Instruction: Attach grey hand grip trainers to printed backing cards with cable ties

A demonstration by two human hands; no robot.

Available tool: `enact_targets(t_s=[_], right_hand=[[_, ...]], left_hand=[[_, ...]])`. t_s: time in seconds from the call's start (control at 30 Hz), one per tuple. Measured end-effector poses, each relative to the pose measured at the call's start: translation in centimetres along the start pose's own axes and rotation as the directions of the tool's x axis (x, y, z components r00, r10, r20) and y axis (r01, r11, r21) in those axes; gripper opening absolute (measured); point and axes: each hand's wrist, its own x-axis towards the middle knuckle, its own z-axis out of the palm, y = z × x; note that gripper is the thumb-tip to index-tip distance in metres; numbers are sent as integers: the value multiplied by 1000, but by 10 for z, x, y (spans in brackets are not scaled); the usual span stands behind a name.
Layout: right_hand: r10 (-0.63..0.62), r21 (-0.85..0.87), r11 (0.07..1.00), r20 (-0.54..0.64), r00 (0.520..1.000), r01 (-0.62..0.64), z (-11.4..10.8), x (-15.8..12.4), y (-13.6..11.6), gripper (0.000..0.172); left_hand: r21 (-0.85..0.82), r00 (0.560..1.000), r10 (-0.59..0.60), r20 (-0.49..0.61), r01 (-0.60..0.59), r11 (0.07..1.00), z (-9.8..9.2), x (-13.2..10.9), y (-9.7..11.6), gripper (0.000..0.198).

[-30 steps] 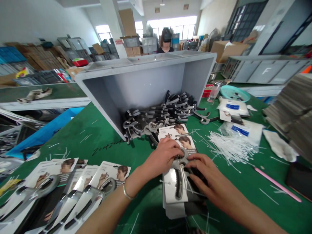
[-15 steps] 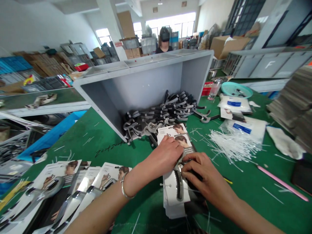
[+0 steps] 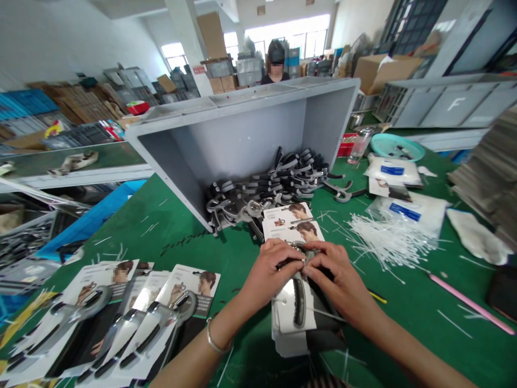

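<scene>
Green bench (image 3: 226,258), cluttered. Work sits right in front of me: a grip (image 3: 299,308) lying on the topmost cards of a stack (image 3: 288,345), one dark handle pointing toward me. My left hand (image 3: 271,272) and right hand (image 3: 338,276) meet over its head, both touching it, thumbs and fingers bent in close, tips nearly together; whether they clamp the grip itself or a tie, I cannot tell, the spot being half hidden. One white tie (image 3: 328,314) juts out to the right of the handle. Bangle (image 3: 216,340) on my left wrist. To the left, carded grips (image 3: 155,318) overlap in a row. Ahead, a grey crate (image 3: 250,129) on its side, mouth toward me, loose grips (image 3: 291,175) heaped inside and spilling out. To the right, a pile of ties (image 3: 382,242), a pink stick (image 3: 470,303) near it. Beyond the crate, a person (image 3: 267,80).
</scene>
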Motion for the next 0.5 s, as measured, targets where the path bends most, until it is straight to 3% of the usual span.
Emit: enact_targets(t_s=[0.17, 0.5], right_hand=[[6, 10, 1000, 10, 1000, -6, -1, -6, -2, 15], [-9, 44, 999, 42, 999, 7, 0, -7, -2, 15]], left_hand=[[-38, 997, -22, -73, 20, 999, 2, -1, 2, 8], [10, 995, 17, -98, -16, 1000, 7, -5, 4, 10]])
